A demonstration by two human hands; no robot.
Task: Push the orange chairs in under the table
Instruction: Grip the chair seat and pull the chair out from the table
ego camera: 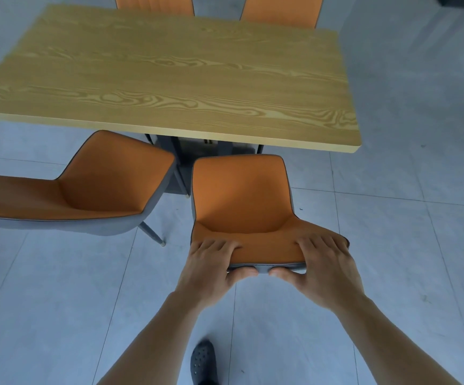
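An orange chair (242, 195) with a grey back stands in front of me, its seat front just short of the wooden table's (169, 70) near edge. My left hand (211, 262) and my right hand (322, 265) both grip the top of its backrest, fingers over the front and thumbs behind. A second orange chair (86, 184) stands to the left, turned at an angle and clear of the table. Two more orange chairs (154, 4) (282, 11) show their backrests at the table's far side.
Grey tiled floor (392, 245) surrounds the table. The table's dark base (194, 148) shows under its near edge between the two near chairs. My dark shoe (203, 362) is on the floor below my arms.
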